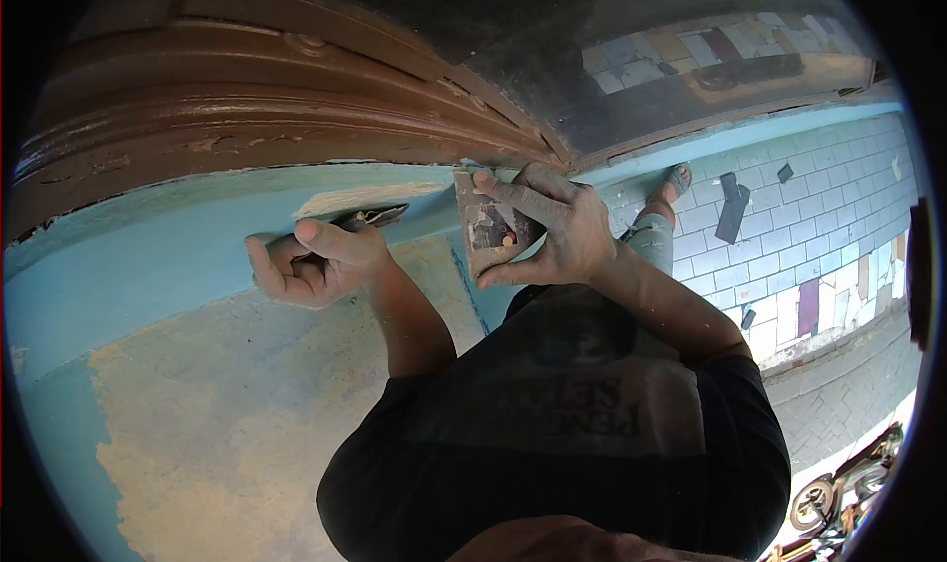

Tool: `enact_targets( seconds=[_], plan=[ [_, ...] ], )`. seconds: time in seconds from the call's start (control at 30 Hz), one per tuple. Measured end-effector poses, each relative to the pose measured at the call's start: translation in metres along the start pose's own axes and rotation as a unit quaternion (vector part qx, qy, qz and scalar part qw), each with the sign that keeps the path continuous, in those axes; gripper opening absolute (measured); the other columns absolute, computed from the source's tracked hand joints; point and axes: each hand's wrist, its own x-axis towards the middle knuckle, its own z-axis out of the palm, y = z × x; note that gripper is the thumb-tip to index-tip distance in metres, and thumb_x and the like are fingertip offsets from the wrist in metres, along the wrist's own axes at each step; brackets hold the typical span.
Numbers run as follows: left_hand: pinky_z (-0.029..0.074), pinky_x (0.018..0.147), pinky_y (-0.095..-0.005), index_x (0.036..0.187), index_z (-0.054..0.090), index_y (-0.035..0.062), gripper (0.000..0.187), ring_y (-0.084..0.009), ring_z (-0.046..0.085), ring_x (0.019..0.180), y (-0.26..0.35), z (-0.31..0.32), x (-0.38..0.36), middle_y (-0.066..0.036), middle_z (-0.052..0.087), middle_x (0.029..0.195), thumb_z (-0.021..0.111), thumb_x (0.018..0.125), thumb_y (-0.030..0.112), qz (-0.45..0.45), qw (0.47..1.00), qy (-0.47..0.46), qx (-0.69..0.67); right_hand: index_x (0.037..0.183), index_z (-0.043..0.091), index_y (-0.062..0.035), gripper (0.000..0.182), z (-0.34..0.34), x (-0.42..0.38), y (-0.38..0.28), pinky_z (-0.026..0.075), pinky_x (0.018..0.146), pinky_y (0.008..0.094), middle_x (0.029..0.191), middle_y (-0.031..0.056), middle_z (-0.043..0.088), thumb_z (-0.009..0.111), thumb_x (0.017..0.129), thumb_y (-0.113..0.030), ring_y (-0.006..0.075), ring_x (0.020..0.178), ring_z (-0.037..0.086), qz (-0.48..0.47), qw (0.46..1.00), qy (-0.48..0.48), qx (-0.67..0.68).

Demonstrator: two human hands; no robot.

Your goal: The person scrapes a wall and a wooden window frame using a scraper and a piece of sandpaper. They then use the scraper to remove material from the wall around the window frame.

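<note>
My left hand (321,258) is curled, palm partly up, around a dark flat scraper (387,215). The scraper's blade points right past my wrist and has pale putty on it. Just right of it, my right hand (567,222) grips a small flat board (479,248) by its edges, fingers on the upper side and thumb below. Dark stains and light putty lumps mark the board's face. Behind both hands runs a light blue wall ledge (178,229), with a beige putty streak (370,196) on it close above the scraper.
A brown wooden frame (247,118) and dark glass (533,59) line the top. A beige-patched wall (237,394) lies lower left. At right are a sandalled foot (679,179), dark scraps (731,212) on floor tiles (774,192), and a wheeled vehicle (814,503) further off.
</note>
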Motion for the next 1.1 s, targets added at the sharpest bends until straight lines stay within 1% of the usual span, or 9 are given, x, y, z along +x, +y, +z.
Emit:
enact_targets(
  seconds=[0.07,0.13,0.47,0.57,0.63,0.67,0.77,0.83,1.1],
  plan=[
    [0.029,0.054,-0.0185,0.134,0.052,-0.0075,0.056,-0.0029,0.041,0.062,-0.001,-0.001,0.001,0.005,0.042,0.071,0.066,0.103,0.038,0.011,1.000,-0.012,-0.004,0.141,0.064,-0.0138,0.101,-0.001,-0.002,0.004,0.057,0.059,0.0380,0.089,0.0068,0.065,0.089,0.061,-0.070,0.0254,0.070,0.070,0.006,1.000,-0.006,-0.001],
    [0.029,0.054,-0.0185,0.133,0.052,-0.0076,0.056,-0.0029,0.040,0.061,-0.005,-0.002,0.001,0.005,0.042,0.071,0.066,0.103,0.038,0.012,1.000,-0.007,-0.003,0.139,0.066,-0.0084,0.103,-0.003,-0.003,0.003,0.053,0.058,0.0360,0.085,0.0086,0.064,0.094,0.057,-0.063,0.0239,0.067,0.065,0.021,1.000,-0.009,-0.003],
    [0.028,0.054,-0.0191,0.133,0.052,-0.0074,0.057,-0.0027,0.039,0.059,-0.004,0.000,0.002,0.006,0.041,0.070,0.067,0.102,0.037,0.016,1.000,-0.002,-0.011,0.140,0.066,-0.0087,0.104,-0.002,-0.004,0.003,0.052,0.059,0.0352,0.084,0.0085,0.063,0.095,0.056,-0.063,0.0239,0.067,0.065,0.023,1.000,-0.006,-0.007],
    [0.028,0.053,-0.0191,0.134,0.052,-0.0072,0.057,-0.0025,0.038,0.059,-0.004,-0.001,-0.001,0.005,0.042,0.070,0.067,0.102,0.037,0.002,1.000,0.001,-0.006,0.140,0.065,-0.0084,0.104,-0.004,-0.001,-0.002,0.053,0.059,0.0356,0.085,0.0087,0.064,0.095,0.056,-0.062,0.0241,0.067,0.065,-0.007,1.000,0.003,-0.002],
    [0.028,0.053,-0.0190,0.134,0.052,-0.0071,0.056,-0.0024,0.038,0.059,-0.003,-0.001,0.001,0.005,0.042,0.070,0.067,0.102,0.037,0.008,1.000,-0.004,-0.008,0.140,0.065,-0.0079,0.103,-0.004,-0.005,0.005,0.054,0.061,0.0368,0.087,0.0101,0.065,0.095,0.057,-0.062,0.0261,0.070,0.067,0.037,0.999,-0.029,0.012],
    [0.028,0.053,-0.0188,0.133,0.052,-0.0071,0.056,-0.0024,0.038,0.059,-0.001,-0.001,0.002,0.005,0.041,0.070,0.067,0.102,0.037,0.013,1.000,-0.011,-0.009,0.140,0.065,-0.0079,0.103,-0.002,-0.004,0.007,0.054,0.061,0.0368,0.087,0.0101,0.065,0.095,0.057,-0.062,0.0261,0.070,0.067,0.033,0.999,-0.029,0.013],
    [0.028,0.053,-0.0179,0.132,0.052,-0.0070,0.056,-0.0026,0.038,0.058,0.001,0.001,0.001,0.005,0.042,0.071,0.067,0.102,0.038,-0.004,1.000,-0.002,-0.011,0.139,0.065,-0.0082,0.102,0.000,-0.005,0.007,0.056,0.064,0.0382,0.090,0.0120,0.067,0.095,0.057,-0.062,0.0286,0.074,0.070,0.004,1.000,0.017,0.024],
    [0.028,0.053,-0.0178,0.133,0.053,-0.0070,0.056,-0.0027,0.039,0.058,-0.003,-0.003,0.000,0.005,0.042,0.071,0.067,0.102,0.038,0.000,1.000,-0.006,-0.001,0.139,0.065,-0.0077,0.102,-0.008,-0.001,0.002,0.057,0.067,0.0393,0.093,0.0131,0.069,0.095,0.058,-0.061,0.0306,0.078,0.072,0.047,0.998,-0.038,0.023],
    [0.031,0.054,-0.0185,0.133,0.053,-0.0074,0.056,-0.0031,0.041,0.060,-0.002,-0.001,-0.002,0.005,0.042,0.071,0.067,0.102,0.037,0.002,1.000,0.002,-0.001,0.138,0.065,-0.0062,0.102,-0.008,0.006,0.001,0.058,0.068,0.0387,0.098,0.0134,0.070,0.095,0.058,-0.061,0.0307,0.080,0.072,0.032,0.998,-0.039,0.029]
  ],
)
